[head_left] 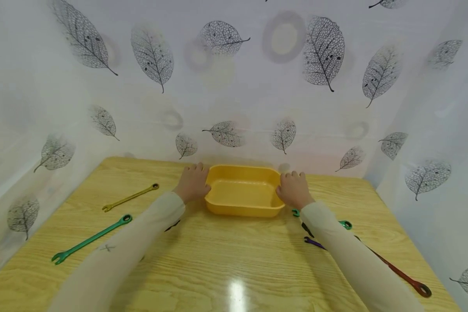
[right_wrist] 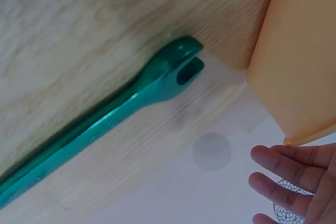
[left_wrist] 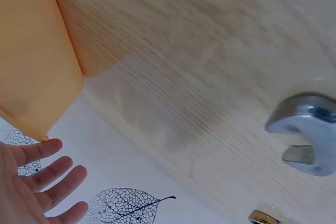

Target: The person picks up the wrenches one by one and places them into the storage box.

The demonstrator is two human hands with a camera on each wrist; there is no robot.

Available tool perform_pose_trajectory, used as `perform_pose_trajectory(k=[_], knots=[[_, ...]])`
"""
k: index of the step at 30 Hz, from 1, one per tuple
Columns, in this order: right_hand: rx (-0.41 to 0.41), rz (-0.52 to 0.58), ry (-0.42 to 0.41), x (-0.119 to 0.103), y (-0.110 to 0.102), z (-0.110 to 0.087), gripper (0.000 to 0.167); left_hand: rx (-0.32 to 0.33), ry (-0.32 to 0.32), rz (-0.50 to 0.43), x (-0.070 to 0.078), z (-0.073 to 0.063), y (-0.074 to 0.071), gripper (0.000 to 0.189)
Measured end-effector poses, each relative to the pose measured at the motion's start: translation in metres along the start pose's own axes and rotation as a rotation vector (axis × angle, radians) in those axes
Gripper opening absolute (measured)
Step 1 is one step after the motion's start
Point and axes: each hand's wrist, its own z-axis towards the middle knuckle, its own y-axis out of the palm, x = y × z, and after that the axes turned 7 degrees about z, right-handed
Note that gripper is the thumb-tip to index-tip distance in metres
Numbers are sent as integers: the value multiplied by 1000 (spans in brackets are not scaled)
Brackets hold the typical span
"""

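Observation:
A yellow plastic basin [head_left: 243, 211] sits near the table's back edge. My left hand [head_left: 193, 183] holds its left rim, with the thumb at the basin's side. In the left wrist view one fingertip meets the rim of the basin [left_wrist: 39, 66] while the other fingers [left_wrist: 63, 182] spread beyond it. On the opposite side my right hand [head_left: 294, 190] holds the right rim, thumb toward the inside. The right wrist view has that hand's fingers [right_wrist: 286, 192] just under the rim of the basin [right_wrist: 299, 61]. Nothing shows inside the basin.
Left on the table [head_left: 234, 255] lie a yellow wrench [head_left: 130, 198] and a green wrench [head_left: 93, 238]. A silver wrench end [left_wrist: 310, 129] shows in the left wrist view. A green wrench [right_wrist: 115, 106], a purple wrench [head_left: 315, 243] and a red wrench [head_left: 401, 274] lie right. Leaf-patterned cloth [head_left: 234, 95] hangs behind.

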Motion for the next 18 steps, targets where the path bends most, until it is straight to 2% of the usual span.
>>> perform_pose_trajectory(k=[9, 18], knots=[[80, 8, -30, -7, 0, -13, 32, -9, 15, 20, 1, -12, -1, 41], [59, 48, -18, -17, -4, -27, 33, 40, 23, -2, 4, -33, -6, 40]])
